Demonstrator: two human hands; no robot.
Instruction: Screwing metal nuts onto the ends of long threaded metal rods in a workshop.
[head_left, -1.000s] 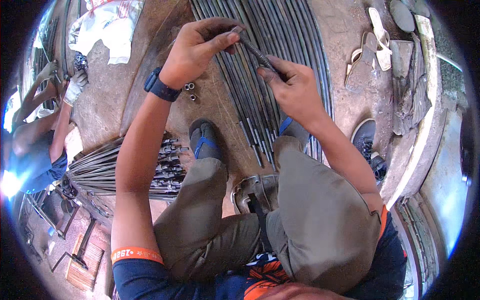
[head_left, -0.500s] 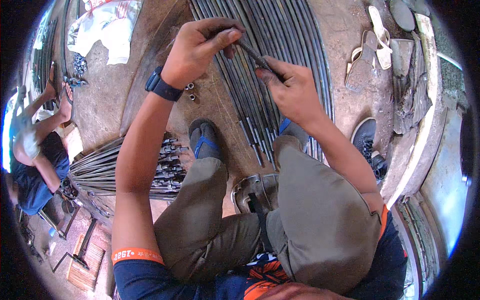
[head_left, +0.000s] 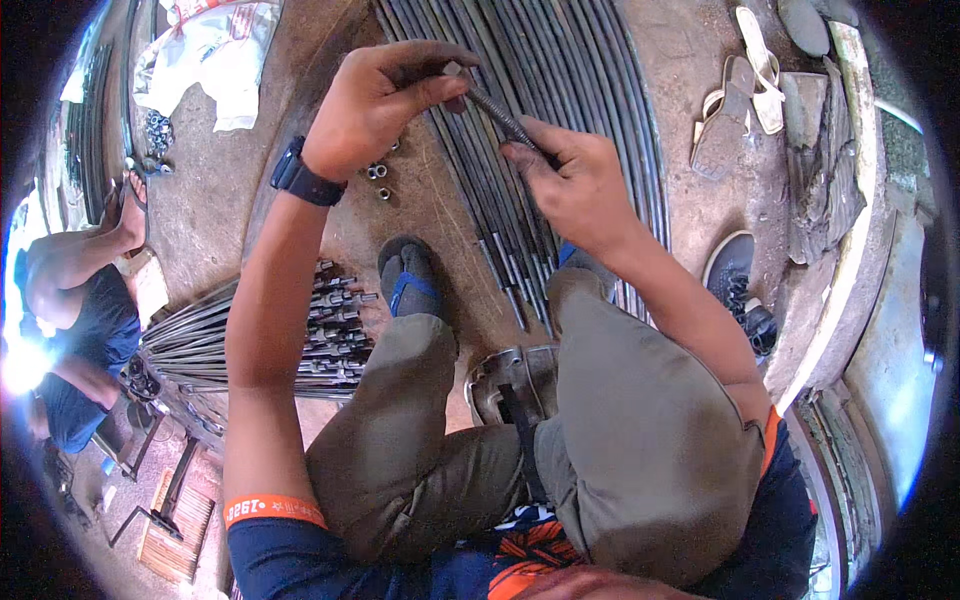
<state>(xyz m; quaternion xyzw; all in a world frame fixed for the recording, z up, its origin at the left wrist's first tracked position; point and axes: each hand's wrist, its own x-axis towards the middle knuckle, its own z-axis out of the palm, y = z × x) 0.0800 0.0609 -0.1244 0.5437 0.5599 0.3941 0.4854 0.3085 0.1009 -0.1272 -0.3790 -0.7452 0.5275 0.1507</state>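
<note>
My right hand [head_left: 578, 180] is closed round a dark threaded rod [head_left: 497, 113], which slants up and left above a bundle of long rods [head_left: 540, 70]. At the rod's upper end, my left hand [head_left: 395, 95] pinches a small pale metal nut [head_left: 453, 69] between thumb and fingers, partly hidden by them. Below my left wrist, several loose nuts [head_left: 377, 172] lie on the floor. The bundled rods run away from me, their threaded ends [head_left: 510, 285] pointing toward my feet.
A pile of rods with nuts on their ends [head_left: 330, 320] lies left of my foot. Sandals [head_left: 725, 115] and a dark shoe [head_left: 728, 270] are at right. A white plastic sack [head_left: 210, 65] lies at upper left. Another person [head_left: 90, 300] sits at far left near a bright glare.
My left hand has shifted slightly left and down, uncovering the pale nut at the rod's end. At far left, the other person's limbs have moved and a bright glare has appeared.
</note>
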